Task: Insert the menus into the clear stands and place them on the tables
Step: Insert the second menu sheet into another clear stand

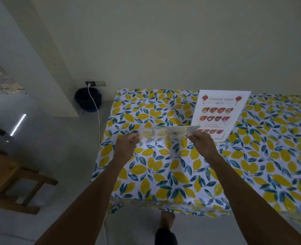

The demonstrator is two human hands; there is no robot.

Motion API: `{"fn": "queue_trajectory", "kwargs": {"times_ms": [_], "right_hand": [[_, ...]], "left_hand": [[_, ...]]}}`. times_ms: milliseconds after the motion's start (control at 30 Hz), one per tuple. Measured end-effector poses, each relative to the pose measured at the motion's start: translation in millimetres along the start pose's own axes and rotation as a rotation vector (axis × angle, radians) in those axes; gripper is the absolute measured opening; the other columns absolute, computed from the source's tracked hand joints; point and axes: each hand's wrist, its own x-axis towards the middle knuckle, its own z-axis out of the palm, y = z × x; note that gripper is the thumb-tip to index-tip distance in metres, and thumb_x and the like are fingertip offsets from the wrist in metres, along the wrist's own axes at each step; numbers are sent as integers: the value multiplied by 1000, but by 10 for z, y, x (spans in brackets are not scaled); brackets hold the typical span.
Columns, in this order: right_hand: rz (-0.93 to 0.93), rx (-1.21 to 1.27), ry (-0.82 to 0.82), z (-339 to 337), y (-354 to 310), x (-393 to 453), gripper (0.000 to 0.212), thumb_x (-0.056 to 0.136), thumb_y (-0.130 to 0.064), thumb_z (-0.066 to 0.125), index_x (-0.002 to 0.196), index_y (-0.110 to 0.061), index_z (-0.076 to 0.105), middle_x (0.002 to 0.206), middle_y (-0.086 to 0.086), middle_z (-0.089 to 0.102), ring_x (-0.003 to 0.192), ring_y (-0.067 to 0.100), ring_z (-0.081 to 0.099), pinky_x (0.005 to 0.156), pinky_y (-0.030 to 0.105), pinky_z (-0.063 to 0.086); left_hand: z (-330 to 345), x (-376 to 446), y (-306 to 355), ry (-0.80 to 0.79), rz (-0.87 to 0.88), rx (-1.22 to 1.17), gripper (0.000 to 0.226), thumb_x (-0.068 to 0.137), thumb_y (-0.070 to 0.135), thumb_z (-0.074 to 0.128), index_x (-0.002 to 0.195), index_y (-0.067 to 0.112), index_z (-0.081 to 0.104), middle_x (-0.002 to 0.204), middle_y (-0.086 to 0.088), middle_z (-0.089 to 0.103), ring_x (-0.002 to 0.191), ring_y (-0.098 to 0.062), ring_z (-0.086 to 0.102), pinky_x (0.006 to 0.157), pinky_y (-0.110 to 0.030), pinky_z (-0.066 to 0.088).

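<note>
A clear stand [165,134] is held above the table between both hands, and the lemon pattern shows through it. My left hand [127,145] grips its left end and my right hand [201,143] grips its right end. A white menu sheet [220,112] printed "Chinese Food Menu" with rows of dish pictures lies flat on the table [252,165] just behind and to the right of the stand. The stand's right end overlaps the menu's lower left corner in view.
The table wears a yellow-lemon cloth and stands against a pale wall. A dark bin [88,99] and a white cable [97,114] from a wall socket sit on the floor to the left. A wooden chair [10,179] stands at far left. A bare foot [166,221] shows below the table's front edge.
</note>
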Motion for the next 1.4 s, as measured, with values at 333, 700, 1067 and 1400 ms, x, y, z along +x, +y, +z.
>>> {"fn": "queue_trajectory", "kwargs": {"times_ms": [333,700,1067,1400], "right_hand": [[6,61,223,278,-134,711,36,99,-39,48,91,-10,68,70,7,63,66,23,58,59,29,33],[-111,86,277,393,44,887,27,99,-29,53,83,-11,66,70,4,62,63,18,56,56,33,42],[-109,43,173,304,45,809,20,96,-18,55,93,-3,67,85,15,69,76,27,64,66,39,52],[-165,-241,46,-322,315,398,32,94,-28,51,122,-15,58,112,10,67,100,27,65,84,39,54]], "left_hand": [[243,926,0,217,-60,154,23,100,33,51,90,17,63,69,4,59,67,-18,56,66,-32,36],[374,1119,28,308,-160,122,16,95,36,55,99,25,67,86,2,72,73,-20,66,72,-42,55],[387,943,251,262,-217,121,22,94,20,61,113,8,63,107,-11,69,92,-23,62,77,-29,40],[744,442,536,151,-149,294,63,87,39,69,137,9,47,138,-16,46,126,-36,47,97,-50,48]]}}
